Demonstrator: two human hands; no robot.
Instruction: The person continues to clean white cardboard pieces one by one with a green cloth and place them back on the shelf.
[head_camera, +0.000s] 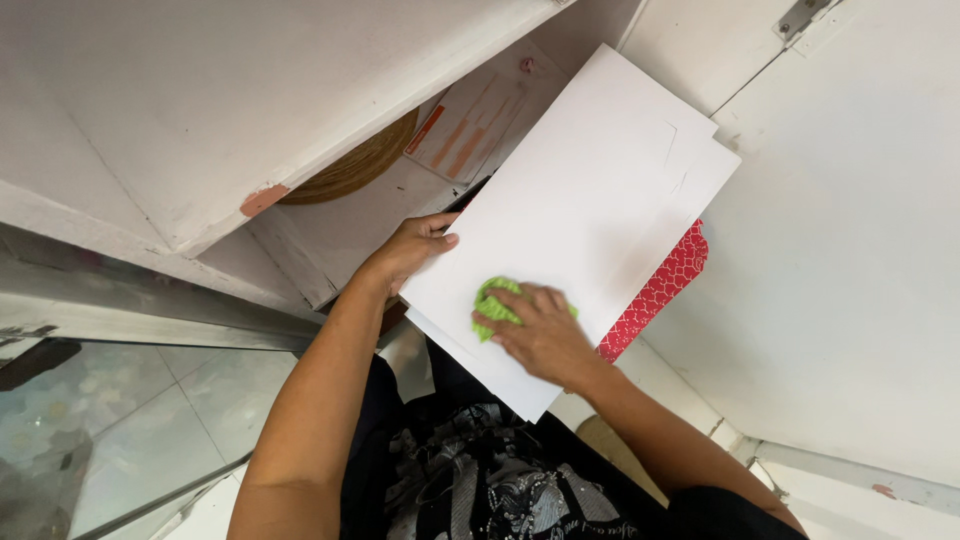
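Right hand (545, 335) grip pressing green cloth (493, 304) on white board (580, 200); left hand (412, 248) pinching board edge.

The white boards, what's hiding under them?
A red patterned sheet pokes out under the white boards at the right edge. The left hand grips their left edge, and the right hand presses a green cloth on top. The rest underneath is covered.

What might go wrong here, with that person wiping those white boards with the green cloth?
The white boards are stacked loosely and fanned at the far corners, and only the left hand holds their near edge; the right hand pressing the green cloth could perhaps push one out of line. The red patterned sheet underneath pokes out sideways and might slip free.
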